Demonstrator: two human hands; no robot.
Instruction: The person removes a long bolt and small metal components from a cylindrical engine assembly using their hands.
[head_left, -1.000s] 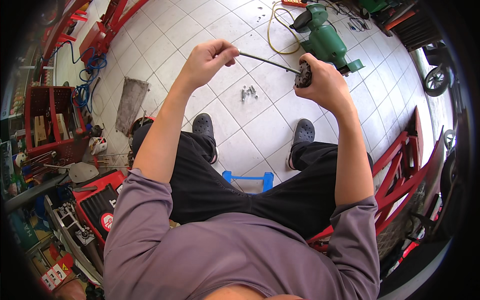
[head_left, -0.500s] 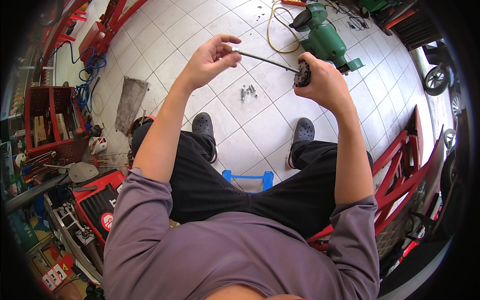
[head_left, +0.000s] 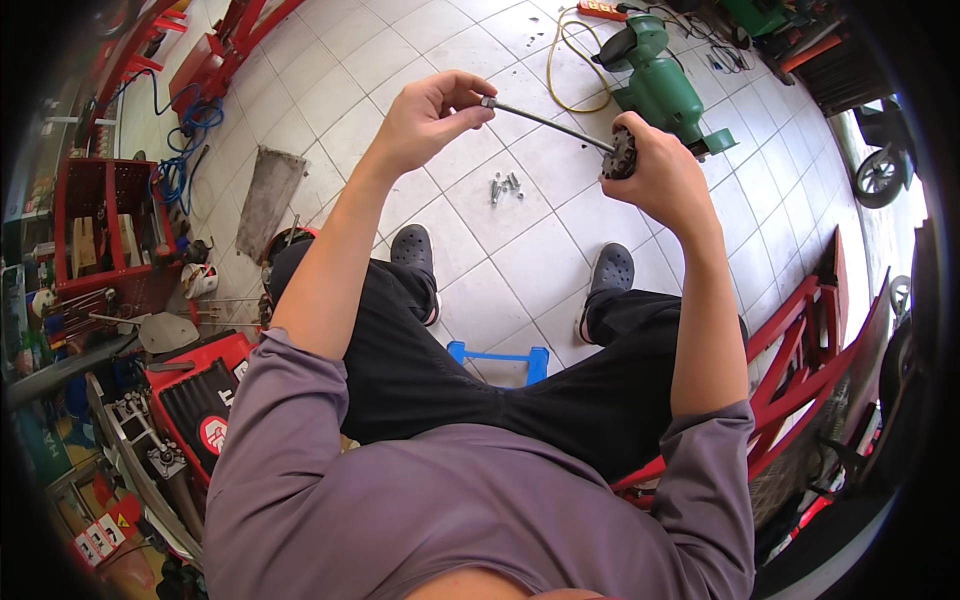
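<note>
My right hand (head_left: 662, 180) is wrapped round a dark, ridged round knob (head_left: 620, 155). From the knob a long thin threaded rod (head_left: 550, 123) runs out to the left, rising slightly toward its far tip. A small metal hex nut (head_left: 488, 102) sits at that tip. My left hand (head_left: 432, 120) has its thumb and fingertips closed at the nut. Below the rod, on the floor between my feet and the knob, lies a small group of loose bolts and nuts (head_left: 497, 189).
A green bench grinder (head_left: 660, 92) lies on the tiled floor at the far right, beside a yellow cable (head_left: 551, 75). Red metal frames (head_left: 800, 335) stand right. At left are a red tool rack (head_left: 105, 225), a grey flat plate (head_left: 270, 200) and a blue hose (head_left: 185, 150).
My left fingers have drawn in to the nut at the rod's tip; they were looser around it before. The whole view has shifted slightly, and the right hand keeps its hold on the knob.
</note>
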